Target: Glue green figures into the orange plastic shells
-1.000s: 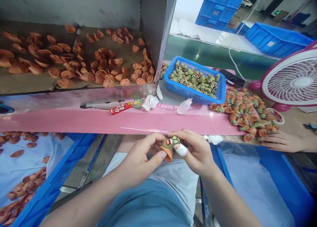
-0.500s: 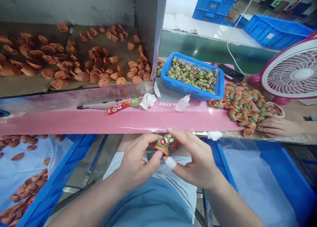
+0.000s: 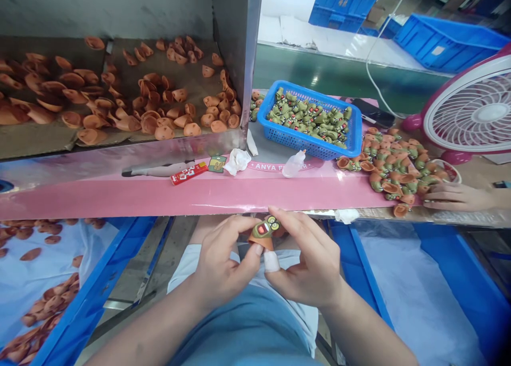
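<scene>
A small toy figure (image 3: 264, 231), a green head with red mouth and round eyes seated in an orange cone, is pinched over my lap. My left hand (image 3: 221, 265) grips its left side with thumb and fingers closed round it. My right hand (image 3: 309, 262), its thumb wrapped in white tape, holds the right side, forefinger over the top. More green heads fill a blue basket (image 3: 307, 142) on the pink shelf (image 3: 207, 193). Loose orange cones (image 3: 159, 108) lie in the grey booth behind.
A heap of finished figures (image 3: 395, 172) lies right of the basket, with another person's hand (image 3: 455, 198) resting beside it. A pink fan (image 3: 467, 113) stands at far right. A small glue bottle (image 3: 294, 165) and a red packet (image 3: 191, 173) are on the shelf. Blue bins with orange cones (image 3: 35, 297) flank my knees.
The figure has been turned in my fingers so its face shows upward, and my right thumb has slid under it. The other person's hand moved slightly.
</scene>
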`<state>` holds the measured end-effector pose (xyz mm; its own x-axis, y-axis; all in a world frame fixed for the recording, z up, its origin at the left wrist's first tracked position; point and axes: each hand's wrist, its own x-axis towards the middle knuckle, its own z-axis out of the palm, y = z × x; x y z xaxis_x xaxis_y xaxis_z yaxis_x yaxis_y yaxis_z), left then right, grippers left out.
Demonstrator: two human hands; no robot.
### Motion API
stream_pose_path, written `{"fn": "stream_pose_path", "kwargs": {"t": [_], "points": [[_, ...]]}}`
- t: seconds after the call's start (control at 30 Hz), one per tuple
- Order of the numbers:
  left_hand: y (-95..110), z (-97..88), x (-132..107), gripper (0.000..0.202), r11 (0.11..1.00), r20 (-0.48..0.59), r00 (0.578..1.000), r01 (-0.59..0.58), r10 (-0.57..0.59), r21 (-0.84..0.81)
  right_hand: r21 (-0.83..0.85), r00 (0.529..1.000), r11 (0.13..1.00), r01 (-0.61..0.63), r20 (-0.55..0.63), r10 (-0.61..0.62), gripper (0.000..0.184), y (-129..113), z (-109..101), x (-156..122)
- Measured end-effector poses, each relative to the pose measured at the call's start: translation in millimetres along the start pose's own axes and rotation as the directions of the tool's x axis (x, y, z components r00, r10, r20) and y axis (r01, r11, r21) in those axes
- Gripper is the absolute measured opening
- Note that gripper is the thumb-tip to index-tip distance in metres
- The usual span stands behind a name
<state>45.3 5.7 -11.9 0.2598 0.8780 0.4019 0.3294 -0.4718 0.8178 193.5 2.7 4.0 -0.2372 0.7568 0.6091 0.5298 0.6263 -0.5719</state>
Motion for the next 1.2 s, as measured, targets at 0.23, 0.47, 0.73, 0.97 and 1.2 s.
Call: {"fn": "stream_pose_path", "kwargs": {"t": [0.23,0.47,0.73,0.97,1.2], "points": [[0.7,0.2,2.3,0.024,0.998,-0.006,1.000,-0.025,0.025,0.052,0.010,1.000,1.000,-0.017,-0.005,0.017,0.055,0.9,0.2,-1.2],[-10.9,-3.7,5.1,0.029,0.935,0.007,0.964,-0.260,0.266,0.239,0.198,0.969,0.965,-0.172,0.210,0.130,0.042,12.8,-9.8,-0.9],[-14.7,-6.9,4.5,0.040,0.920,0.014,0.966,-0.252,0.260,0.300,0.125,0.991,0.985,0.117,0.047,-0.124,0.050,20.0,-12.2,-14.6],[-20.5,-5.6,1.3,0.044,0.883,0.010,0.926,-0.364,0.378,0.295,0.145,0.990,0.980,0.139,0.005,-0.141,0.053,16.5,-11.6,-15.0],[-13.7,-4.4,3.5,0.041,0.915,0.067,0.933,-0.360,0.354,0.183,0.261,0.999,0.965,-0.021,-0.026,0.029,0.044,21.1,-8.4,-20.4]]}}
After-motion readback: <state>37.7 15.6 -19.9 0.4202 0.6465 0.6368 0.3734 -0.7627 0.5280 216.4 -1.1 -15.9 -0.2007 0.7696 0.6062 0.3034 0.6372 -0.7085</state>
